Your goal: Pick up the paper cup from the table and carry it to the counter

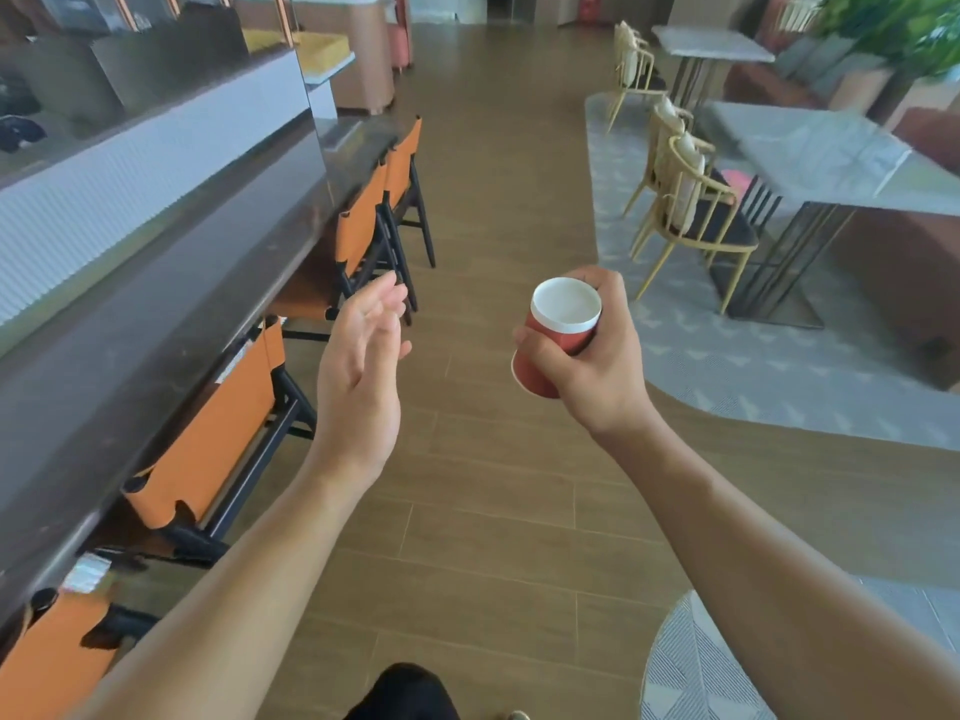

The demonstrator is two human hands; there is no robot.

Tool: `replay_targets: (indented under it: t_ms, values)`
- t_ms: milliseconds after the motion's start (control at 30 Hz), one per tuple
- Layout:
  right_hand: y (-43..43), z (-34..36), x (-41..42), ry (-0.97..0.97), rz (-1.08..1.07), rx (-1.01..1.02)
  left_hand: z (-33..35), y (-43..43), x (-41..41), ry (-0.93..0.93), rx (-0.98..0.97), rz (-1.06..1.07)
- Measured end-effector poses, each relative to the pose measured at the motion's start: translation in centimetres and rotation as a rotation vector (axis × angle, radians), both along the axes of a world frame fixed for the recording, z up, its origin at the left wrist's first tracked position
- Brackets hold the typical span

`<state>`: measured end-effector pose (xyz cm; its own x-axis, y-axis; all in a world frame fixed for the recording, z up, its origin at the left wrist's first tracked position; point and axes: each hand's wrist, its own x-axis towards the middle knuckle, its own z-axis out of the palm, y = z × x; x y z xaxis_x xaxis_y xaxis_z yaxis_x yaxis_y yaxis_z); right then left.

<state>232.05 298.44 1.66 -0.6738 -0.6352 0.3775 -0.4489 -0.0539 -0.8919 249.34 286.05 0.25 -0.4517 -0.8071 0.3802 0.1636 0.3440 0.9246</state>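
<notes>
My right hand (597, 363) grips a red paper cup (558, 337) with a white rim, fingers and thumb curled round its side; the cup is tipped so its white inside faces me. My left hand (361, 363) is held out in the air with straight, relaxed fingers and holds nothing. It hovers a little left of the cup, beside the orange chairs, touching neither. Both forearms reach forward over the wooden floor.
A long dark counter (171, 304) runs along the left with orange-backed chairs (218, 433) tucked under it. Grey marble tables (831, 153) with gold-framed chairs (696, 210) stand on a grey rug at right. A wooden-floor aisle (493, 148) leads ahead.
</notes>
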Motion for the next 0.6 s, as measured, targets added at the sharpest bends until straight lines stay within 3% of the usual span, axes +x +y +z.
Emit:
replay_targets:
  t_ms: [600]
  values:
    - [-32.5,-0.7,-19.2,-0.028,-0.098,-0.023,0.4,-34.5,-20.4,-0.031,-0.036,-0.099]
